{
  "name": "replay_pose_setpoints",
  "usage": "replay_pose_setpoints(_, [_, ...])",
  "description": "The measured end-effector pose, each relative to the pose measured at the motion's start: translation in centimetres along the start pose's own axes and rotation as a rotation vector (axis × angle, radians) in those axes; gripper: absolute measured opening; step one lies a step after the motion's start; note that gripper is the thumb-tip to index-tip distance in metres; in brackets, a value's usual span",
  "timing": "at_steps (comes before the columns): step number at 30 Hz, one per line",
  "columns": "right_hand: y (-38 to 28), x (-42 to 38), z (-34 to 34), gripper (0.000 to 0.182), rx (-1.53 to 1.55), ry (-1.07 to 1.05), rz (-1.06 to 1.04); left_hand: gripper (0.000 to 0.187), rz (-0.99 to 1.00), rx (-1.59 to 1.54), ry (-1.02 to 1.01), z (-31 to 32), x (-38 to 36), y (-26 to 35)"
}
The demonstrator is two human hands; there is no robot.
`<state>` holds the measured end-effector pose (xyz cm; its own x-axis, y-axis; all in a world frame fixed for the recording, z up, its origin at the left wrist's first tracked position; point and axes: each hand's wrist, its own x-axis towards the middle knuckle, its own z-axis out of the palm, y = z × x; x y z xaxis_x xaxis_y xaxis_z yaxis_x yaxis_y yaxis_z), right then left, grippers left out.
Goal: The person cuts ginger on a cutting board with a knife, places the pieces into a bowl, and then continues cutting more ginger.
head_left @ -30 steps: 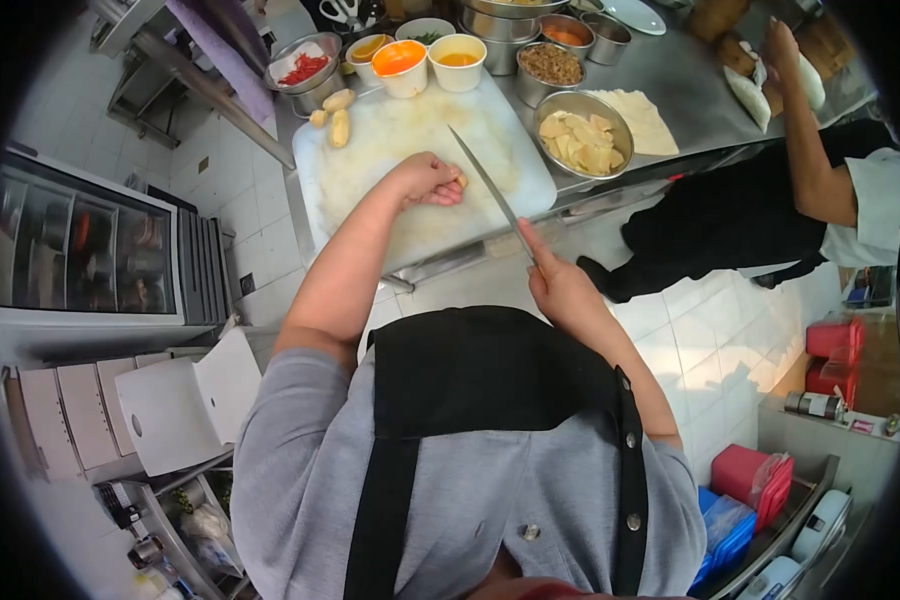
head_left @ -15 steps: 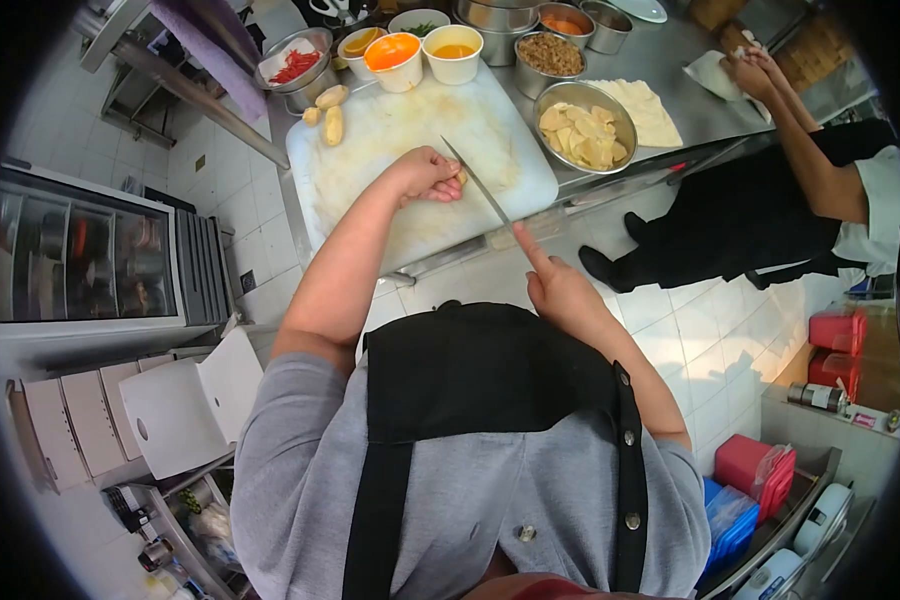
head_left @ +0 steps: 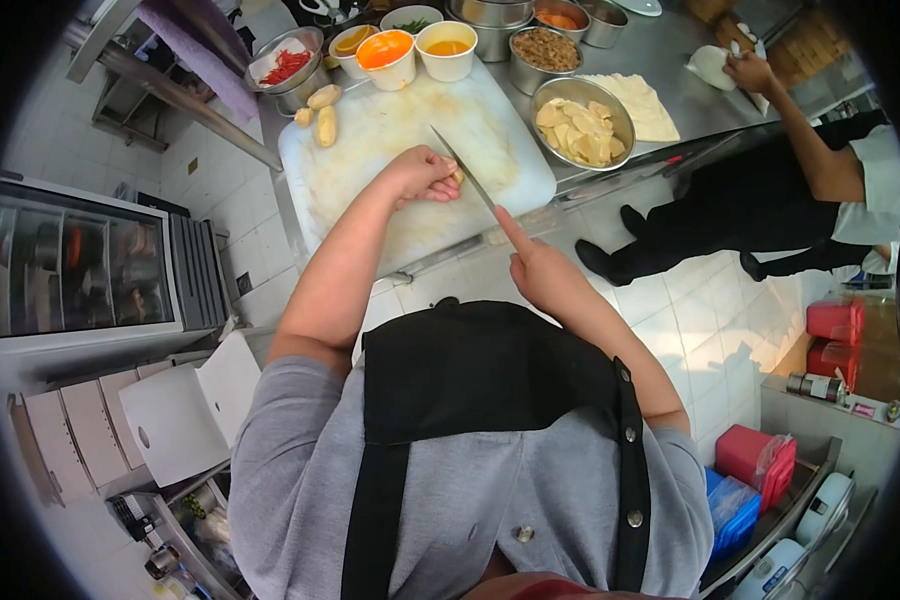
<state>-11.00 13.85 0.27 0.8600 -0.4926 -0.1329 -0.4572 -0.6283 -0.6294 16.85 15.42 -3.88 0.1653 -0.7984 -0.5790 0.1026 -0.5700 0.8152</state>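
Over the white cutting board point(head_left: 370, 130), my left hand point(head_left: 426, 176) is closed on a small pale yellow piece point(head_left: 458, 177). My right hand point(head_left: 545, 268) grips a knife point(head_left: 467, 170), its index finger stretched along the blade's back. The blade slants up and left, close beside the piece and my left fingertips. Several pale yellow pieces point(head_left: 326, 126) lie at the board's upper left. A steel bowl of pale slices point(head_left: 582, 133) sits right of the board.
Cups of orange sauce point(head_left: 386, 58) and yellow liquid point(head_left: 447, 60) stand at the board's far edge. Behind are a bowl of red strips point(head_left: 287, 68) and a pot of brown mince point(head_left: 545, 50). A co-worker point(head_left: 820, 170) stands at the counter's right.
My right hand and the knife have shifted up and left, nearer my left hand. The co-worker's arm has moved slightly. The view has shifted a little.
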Motion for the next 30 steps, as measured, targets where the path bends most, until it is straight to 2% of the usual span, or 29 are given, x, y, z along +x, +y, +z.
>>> replay_pose_setpoints(3, [-0.9, 0.1, -0.9, 0.075, 0.011, -0.066, 0.060, 0.027, 0.007, -0.009, -0.014, 0.1, -0.4, 0.2])
replay_pose_setpoints(10, [-0.6, -2.7, -1.2, 0.074, -0.027, -0.048, 0.057, 0.027, 0.014, -0.022, -0.010, 0.3, -0.7, 0.4])
replay_pose_setpoints(18, [-0.4, 1.5, 0.0, 0.073, 0.029, -0.007, 0.040, 0.025, 0.012, -0.015, -0.003, 0.1, -0.4, 0.1])
replay_pose_setpoints(21, [-0.6, 0.1, -0.4, 0.073, 0.038, -0.008, 0.036, 0.026, 0.029, -0.052, -0.060, -0.3, -0.3, -0.1])
replay_pose_setpoints(27, [-0.6, -2.1, -1.2, 0.077, 0.006, -0.054, 0.057, 0.027, 0.016, -0.037, -0.017, -0.2, -0.2, -0.3])
replay_pose_setpoints(30, [-1.0, -1.7, -1.2, 0.077, -0.033, -0.074, 0.084, 0.029, 0.025, -0.045, -0.059, -0.3, -0.2, -0.1])
